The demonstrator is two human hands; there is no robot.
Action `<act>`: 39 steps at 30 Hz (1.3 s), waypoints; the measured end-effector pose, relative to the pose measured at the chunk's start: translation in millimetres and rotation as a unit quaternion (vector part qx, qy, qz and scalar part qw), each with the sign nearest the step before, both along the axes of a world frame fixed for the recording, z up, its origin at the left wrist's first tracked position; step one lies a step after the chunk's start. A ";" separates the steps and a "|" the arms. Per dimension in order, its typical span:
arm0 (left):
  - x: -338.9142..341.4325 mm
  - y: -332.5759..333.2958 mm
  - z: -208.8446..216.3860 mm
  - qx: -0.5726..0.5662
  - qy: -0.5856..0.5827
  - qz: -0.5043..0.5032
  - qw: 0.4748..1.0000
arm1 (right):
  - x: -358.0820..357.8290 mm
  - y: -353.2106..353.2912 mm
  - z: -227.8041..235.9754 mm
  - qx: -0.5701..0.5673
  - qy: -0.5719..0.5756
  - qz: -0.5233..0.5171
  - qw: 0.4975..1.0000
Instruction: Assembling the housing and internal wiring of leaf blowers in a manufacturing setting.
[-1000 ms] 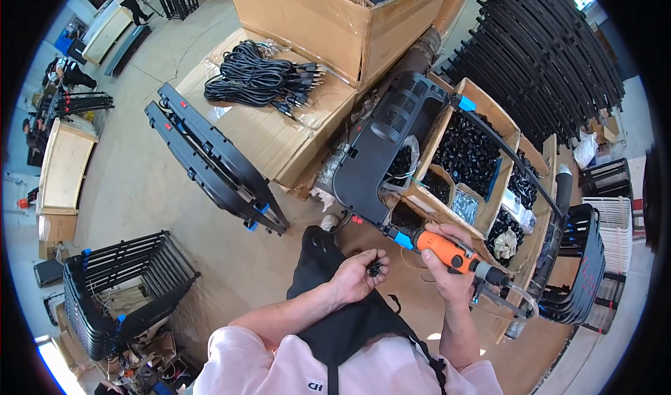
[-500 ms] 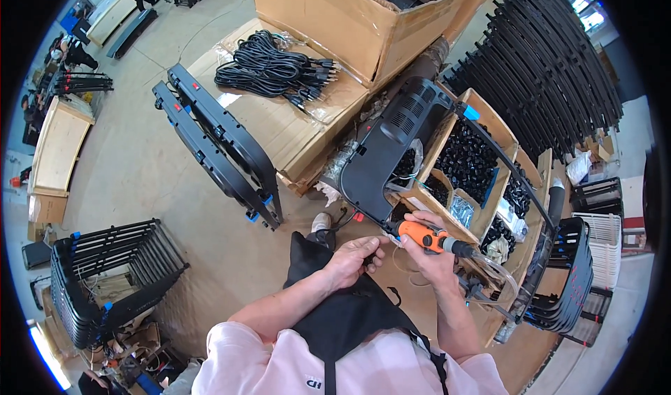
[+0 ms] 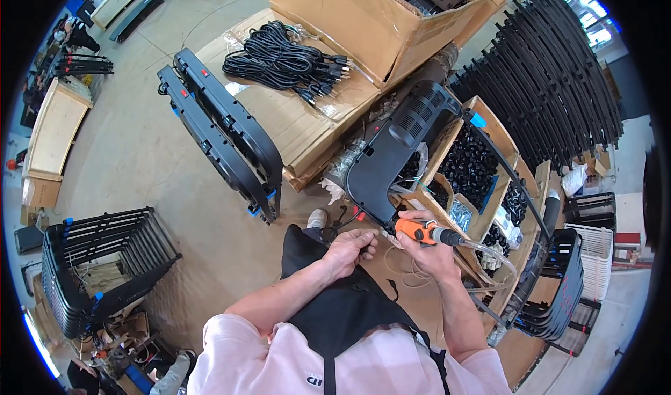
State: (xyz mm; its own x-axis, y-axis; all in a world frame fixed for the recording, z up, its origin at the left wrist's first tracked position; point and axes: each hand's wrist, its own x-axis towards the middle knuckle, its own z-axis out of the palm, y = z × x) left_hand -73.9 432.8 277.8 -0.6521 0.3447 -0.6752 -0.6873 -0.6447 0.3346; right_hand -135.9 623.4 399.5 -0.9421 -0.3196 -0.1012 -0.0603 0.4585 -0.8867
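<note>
Two bare hands at work, near centre of the scene. Right hand: closed around an orange powered driver, which lies across the top of the fist with its orange body pointing left and its dark rear end leading right into a clear hose. Driver tip meets the near lower edge of a long black plastic housing. Left hand: just left of the right hand, fingers curled shut near that same lower edge of the housing; what they pinch is too small to tell, though thin red and dark wires hang close above the knuckles.

Housing: tilted, running from the hands up and to the far right, resting against open cardboard bins filled with small black parts.

Far of the hands: a flat cardboard sheet bearing a bundle of black cables, and a large open cardboard box beyond it.

Left of the hands: two black panels standing on edge on the floor. Further left and nearer: a stack of black frames.

Far right: rows of black slatted pieces. Near right: a black crate-like rack.

Person wears a dark apron over a pale pink shirt.
</note>
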 end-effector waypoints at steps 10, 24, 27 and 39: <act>-9.3 6.1 -2.3 0.003 -0.032 -0.020 0.999 | 1.5 -6.8 1.5 0.006 -0.018 -0.013 1.000; -31.9 0.6 0.0 0.158 -0.053 0.088 0.982 | 19.9 -11.8 14.6 -0.115 0.013 -0.059 0.992; -31.8 -2.1 2.8 0.167 -0.051 0.073 0.982 | 16.0 -14.5 14.4 -0.150 -0.009 -0.059 0.987; -30.3 -6.2 15.1 0.101 -0.071 0.089 0.988 | -7.0 -41.1 3.4 -0.133 0.018 -0.049 0.990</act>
State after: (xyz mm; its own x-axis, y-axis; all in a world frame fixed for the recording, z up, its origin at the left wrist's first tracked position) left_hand -104.2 426.5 293.0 -0.6190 0.3704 -0.6926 -0.5873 -0.8038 0.0950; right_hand -142.9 582.3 402.9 -0.9712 -0.2383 0.0083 -0.0609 0.2140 -0.9749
